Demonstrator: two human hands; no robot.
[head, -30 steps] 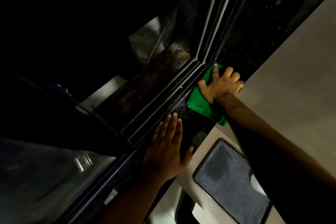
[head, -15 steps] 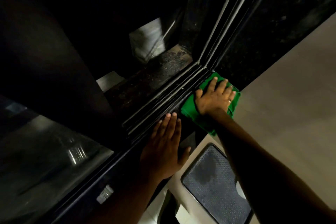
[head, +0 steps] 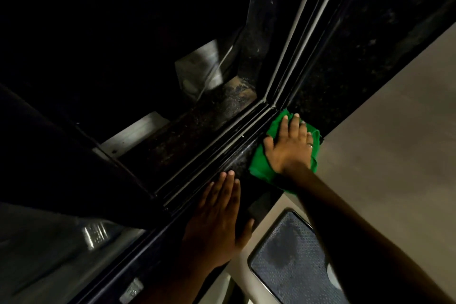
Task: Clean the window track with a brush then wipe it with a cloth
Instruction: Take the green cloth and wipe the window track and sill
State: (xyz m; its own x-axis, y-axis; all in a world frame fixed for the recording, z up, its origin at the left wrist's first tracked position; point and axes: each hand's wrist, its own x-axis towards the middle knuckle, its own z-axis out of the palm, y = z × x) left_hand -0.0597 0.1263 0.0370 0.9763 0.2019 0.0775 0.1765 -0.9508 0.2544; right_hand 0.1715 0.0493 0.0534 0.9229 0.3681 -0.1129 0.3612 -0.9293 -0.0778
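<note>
Since half a second ago, I see my right hand (head: 290, 147) spread flat on the green cloth (head: 261, 163), nudged toward the track (head: 222, 148) corner (sill beside it). Left hand (head: 217, 219) flat, open, unmoved; track between hands bare.

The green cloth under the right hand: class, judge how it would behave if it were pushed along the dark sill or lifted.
The green cloth looks floppy: it lies rumpled in folds and would probably sag if lifted. It seems light, likely sliding easily on the sill beneath the flat right hand. It may bunch at the track corner.
</note>
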